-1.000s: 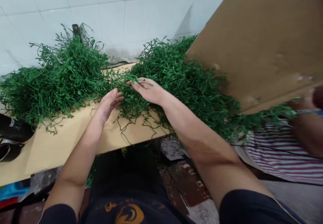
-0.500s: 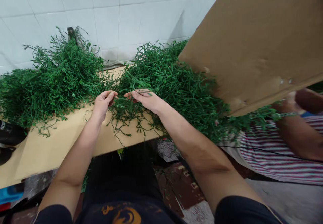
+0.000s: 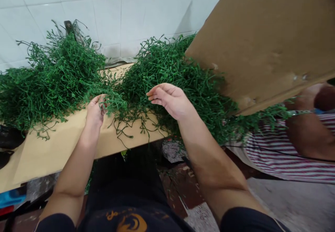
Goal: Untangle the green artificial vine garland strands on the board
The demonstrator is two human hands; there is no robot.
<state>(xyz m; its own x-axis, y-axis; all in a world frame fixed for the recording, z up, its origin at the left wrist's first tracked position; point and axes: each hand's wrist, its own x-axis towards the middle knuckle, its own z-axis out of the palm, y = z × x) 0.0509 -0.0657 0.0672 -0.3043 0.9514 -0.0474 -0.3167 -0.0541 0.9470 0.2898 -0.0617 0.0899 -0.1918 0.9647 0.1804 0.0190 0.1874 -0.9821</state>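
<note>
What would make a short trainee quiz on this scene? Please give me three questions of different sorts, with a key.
1. Multiple choice: what does the left hand hold in its fingers?
A) a cardboard box
B) a green sprig
C) a pair of scissors

2. True or false: the large brown panel stands on the left side of the picture.

3. Fill the gap: the wall behind the heaped greenery is covered with pale ____.

Key:
1. B
2. False; the large brown panel is on the right side.
3. tiles
</note>
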